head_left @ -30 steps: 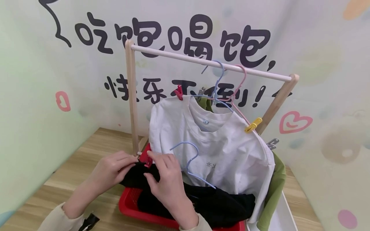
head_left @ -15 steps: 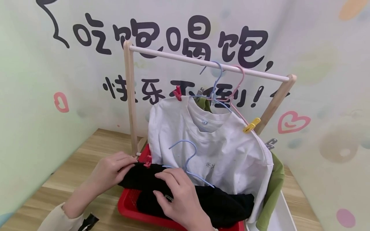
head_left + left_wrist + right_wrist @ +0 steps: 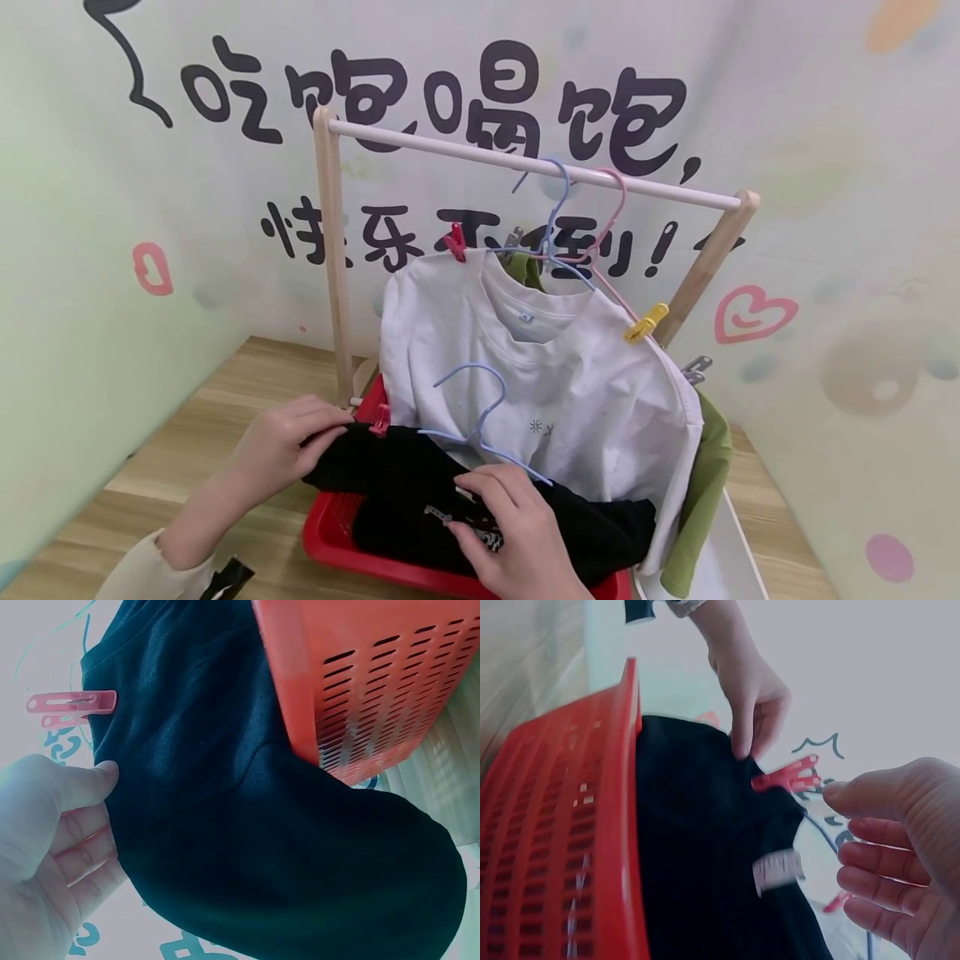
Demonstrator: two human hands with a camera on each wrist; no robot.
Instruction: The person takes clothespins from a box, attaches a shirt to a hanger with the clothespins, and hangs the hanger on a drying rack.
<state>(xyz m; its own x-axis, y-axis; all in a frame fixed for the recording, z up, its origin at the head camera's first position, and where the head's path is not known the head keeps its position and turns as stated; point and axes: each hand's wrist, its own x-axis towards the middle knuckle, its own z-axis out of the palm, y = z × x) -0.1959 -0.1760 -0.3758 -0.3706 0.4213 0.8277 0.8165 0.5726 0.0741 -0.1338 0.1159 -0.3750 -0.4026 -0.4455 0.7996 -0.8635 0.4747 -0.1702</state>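
In the head view my left hand (image 3: 288,437) pinches the edge of a black shirt (image 3: 397,492), thumb in front and fingers behind it. Beside that hand a red clothespin (image 3: 380,419) clips the shirt's edge. A blue hanger (image 3: 478,433) sits in the shirt, its hook standing up. My right hand (image 3: 517,533) is at the shirt's front, fingers loosely bent and thumb apart. The right wrist view shows this hand (image 3: 892,855) with nothing between its fingers, near the collar and a pale label (image 3: 778,870). Some printed lettering on the shirt is partly hidden by my right hand.
A red basket (image 3: 375,565) lies under the black shirt. Behind it, a wooden rack (image 3: 336,267) with a white rod (image 3: 465,150) bears a white shirt (image 3: 442,333) and a green garment (image 3: 705,492) on hangers. A yellow clothespin (image 3: 647,323) and a white tray (image 3: 731,550) are at right.
My right hand has come away from the red clothespin and moved right and down along the black shirt, uncovering the hanger and print. The left hand keeps its pinch.
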